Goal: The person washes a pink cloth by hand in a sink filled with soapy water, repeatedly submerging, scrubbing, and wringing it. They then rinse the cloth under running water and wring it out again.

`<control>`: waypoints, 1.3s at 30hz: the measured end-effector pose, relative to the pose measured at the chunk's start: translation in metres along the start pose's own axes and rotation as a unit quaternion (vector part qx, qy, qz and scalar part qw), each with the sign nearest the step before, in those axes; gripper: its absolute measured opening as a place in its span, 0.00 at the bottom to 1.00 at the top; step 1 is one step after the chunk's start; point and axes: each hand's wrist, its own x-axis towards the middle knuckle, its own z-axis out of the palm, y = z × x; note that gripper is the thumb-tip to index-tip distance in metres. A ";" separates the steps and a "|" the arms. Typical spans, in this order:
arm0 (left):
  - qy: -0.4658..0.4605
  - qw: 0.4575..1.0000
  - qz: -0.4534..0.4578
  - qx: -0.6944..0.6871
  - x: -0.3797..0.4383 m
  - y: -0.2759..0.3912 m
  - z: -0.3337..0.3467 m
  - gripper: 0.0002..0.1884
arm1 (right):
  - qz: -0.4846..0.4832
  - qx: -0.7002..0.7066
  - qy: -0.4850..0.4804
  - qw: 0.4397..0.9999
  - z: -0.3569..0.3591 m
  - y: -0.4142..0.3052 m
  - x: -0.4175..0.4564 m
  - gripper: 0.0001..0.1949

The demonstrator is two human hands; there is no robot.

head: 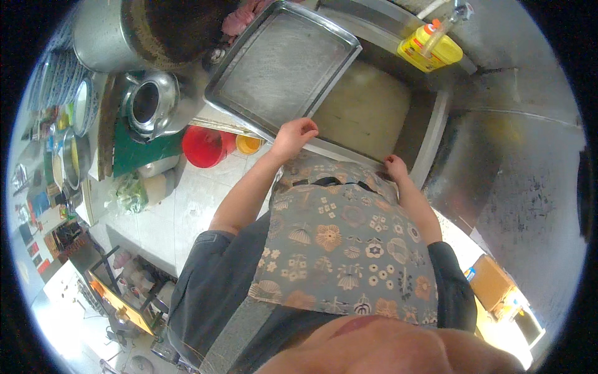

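My left hand (296, 135) is at the sink's front rim, close to the lower corner of a metal tray (275, 65); its fingers are curled, and whether they grip anything is unclear. Fingers bent, my right hand (396, 167) is farther right on the same rim, beside my patterned apron (345, 233); what it may hold is hidden. The rectangular tray lies tilted across the left part of a metal sink (432, 135). Cloudy water (369, 107) stands in the basin. Behind it is a yellow bottle (432, 49) with an orange cap.
To the left are a large metal pot (100, 37), a metal kettle (170, 103), a red bucket (203, 147) and a small yellow container (248, 144). A pink cloth (238, 21) lies behind the tray. A cardboard box (493, 283) is at lower right.
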 end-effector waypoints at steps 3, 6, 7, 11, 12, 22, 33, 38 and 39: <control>0.020 1.000 -0.001 0.013 -0.001 -0.001 -0.001 0.11 | -0.013 0.044 0.001 0.999 -0.003 -0.010 -0.006 0.13; -0.016 0.998 -0.043 0.042 0.004 0.007 -0.005 0.12 | -0.043 0.064 0.050 0.996 -0.016 -0.030 -0.022 0.13; -0.023 0.998 -0.040 0.041 0.008 0.007 -0.004 0.13 | -0.057 0.046 0.083 0.994 -0.022 -0.032 -0.026 0.13; -0.018 0.999 -0.020 0.029 0.020 0.007 0.002 0.13 | -0.048 -0.017 0.138 0.989 -0.049 -0.042 -0.038 0.16; -0.009 1.000 -0.011 0.024 0.022 0.006 0.003 0.13 | -0.040 -0.035 0.135 0.989 -0.055 -0.038 -0.041 0.17; 0.017 0.999 0.013 0.035 0.024 -0.004 -0.002 0.11 | -0.129 -0.050 0.079 0.987 -0.056 -0.032 -0.069 0.17; 0.110 0.994 -0.026 0.006 -0.001 -0.034 -0.023 0.10 | -0.192 -0.044 -0.056 0.979 -0.065 -0.125 -0.004 0.15; 0.221 0.972 -0.038 0.064 -0.028 -0.060 -0.022 0.16 | -0.212 -0.045 -0.076 0.973 -0.039 -0.137 0.011 0.15; 0.302 0.951 -0.034 0.047 -0.035 -0.078 -0.020 0.18 | -0.207 -0.067 -0.106 0.970 -0.032 -0.135 0.012 0.15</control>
